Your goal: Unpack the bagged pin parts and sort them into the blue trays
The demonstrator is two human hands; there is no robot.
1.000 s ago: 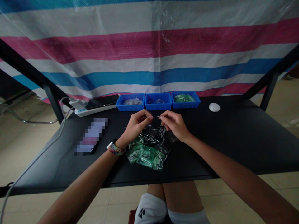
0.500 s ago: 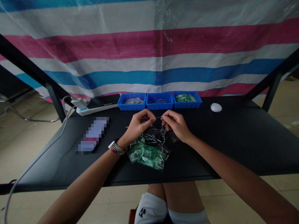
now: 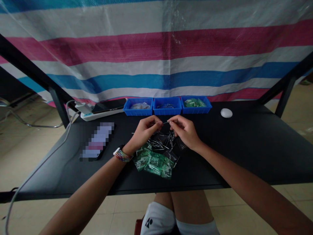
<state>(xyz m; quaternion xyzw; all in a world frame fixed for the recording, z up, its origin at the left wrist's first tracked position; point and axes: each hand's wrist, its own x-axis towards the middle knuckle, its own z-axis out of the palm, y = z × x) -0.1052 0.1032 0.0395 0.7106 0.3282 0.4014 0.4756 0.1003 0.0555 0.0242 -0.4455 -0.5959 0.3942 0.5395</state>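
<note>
Between my two hands a thin metal pin point(image 3: 166, 122) is held roughly level above the table. My left hand point(image 3: 148, 128) pinches its left end between thumb and fingertips. At the other end, the thumb and forefinger of my right hand point(image 3: 183, 128) are closed on it. Below and between the hands lies a loose pile of similar metal pins point(image 3: 158, 143), partly hidden by my fingers. Nearer to me are green clear plastic packets point(image 3: 154, 164) with slim pieces inside. A small dark see-through bag point(image 3: 181, 143) lies under my right hand.
Three blue bins stand in a row behind my hands: a left bin point(image 3: 138, 112) with clear packets, a middle bin point(image 3: 167, 111) with several pins, a right bin point(image 3: 196, 109) with green packets. Phones point(image 3: 99, 140), a power strip point(image 3: 102, 114) with a cable, and a white mouse point(image 3: 226, 113) surround them.
Both hands stay almost in place, still holding the pin. My right hand has shifted very slightly to the left, and the fingers have adjusted a little around the pin.
</note>
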